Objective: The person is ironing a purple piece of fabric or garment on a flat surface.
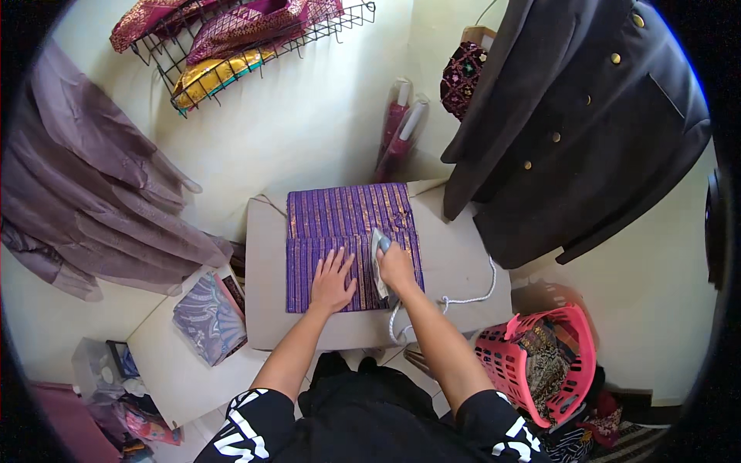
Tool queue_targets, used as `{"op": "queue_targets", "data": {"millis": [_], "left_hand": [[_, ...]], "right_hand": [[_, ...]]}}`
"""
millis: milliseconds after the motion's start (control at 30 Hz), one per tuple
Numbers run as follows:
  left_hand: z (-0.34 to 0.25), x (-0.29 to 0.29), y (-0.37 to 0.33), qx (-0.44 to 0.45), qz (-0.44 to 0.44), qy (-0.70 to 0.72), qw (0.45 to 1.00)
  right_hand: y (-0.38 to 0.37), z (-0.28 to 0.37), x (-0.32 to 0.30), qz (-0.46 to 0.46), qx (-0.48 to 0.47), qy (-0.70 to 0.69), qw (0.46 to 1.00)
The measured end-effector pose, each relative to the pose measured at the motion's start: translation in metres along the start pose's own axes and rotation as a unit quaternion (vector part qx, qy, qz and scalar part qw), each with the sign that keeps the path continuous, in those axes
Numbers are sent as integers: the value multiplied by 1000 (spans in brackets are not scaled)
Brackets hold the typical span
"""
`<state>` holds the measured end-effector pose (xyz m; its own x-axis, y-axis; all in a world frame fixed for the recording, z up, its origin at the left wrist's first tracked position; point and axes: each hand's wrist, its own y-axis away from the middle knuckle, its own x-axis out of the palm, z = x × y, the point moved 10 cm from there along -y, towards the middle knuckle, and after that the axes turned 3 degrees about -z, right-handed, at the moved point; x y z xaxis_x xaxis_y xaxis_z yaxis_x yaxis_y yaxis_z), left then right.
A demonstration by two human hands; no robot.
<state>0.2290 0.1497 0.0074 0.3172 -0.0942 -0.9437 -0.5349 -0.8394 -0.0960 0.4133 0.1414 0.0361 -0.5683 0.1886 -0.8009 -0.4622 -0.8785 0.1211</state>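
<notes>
A purple cloth with gold stripes [332,216] lies folded on a beige padded board [266,270]. My left hand [333,284] rests flat on its lower half, fingers spread, holding nothing. To the right of it, my right hand [396,266] is wrapped round the handle of a clothes iron [377,270]. The iron sits on the striped cloth with its tip pointing away from me. Much of its handle is hidden by my fingers. A white braided cord [471,299] runs from the iron over the right part of the board.
A dark jacket with gold buttons [579,131] hangs at the right. Below it stands a pink basket [502,363] of clothes. Mauve fabric [100,170] hangs at the left, above a patterned folded cloth [207,316]. A black wire rack [224,85] holds fabrics on the wall.
</notes>
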Motion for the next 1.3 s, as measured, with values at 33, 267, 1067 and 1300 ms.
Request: {"op": "queue_targets", "data": {"millis": [33, 267, 1067, 1300], "left_hand": [[1, -3, 2, -1, 0, 1, 1000], [16, -11, 10, -24, -7, -17, 1000], [21, -14, 8, -36, -23, 14, 999], [32, -16, 21, -40, -23, 31, 998]], "right_hand": [[-3, -5, 3, -3, -9, -6, 1000], [54, 7, 18, 54, -40, -24, 997], [61, 33, 32, 82, -58, -7, 995], [30, 55, 32, 52, -61, -6, 997]]}}
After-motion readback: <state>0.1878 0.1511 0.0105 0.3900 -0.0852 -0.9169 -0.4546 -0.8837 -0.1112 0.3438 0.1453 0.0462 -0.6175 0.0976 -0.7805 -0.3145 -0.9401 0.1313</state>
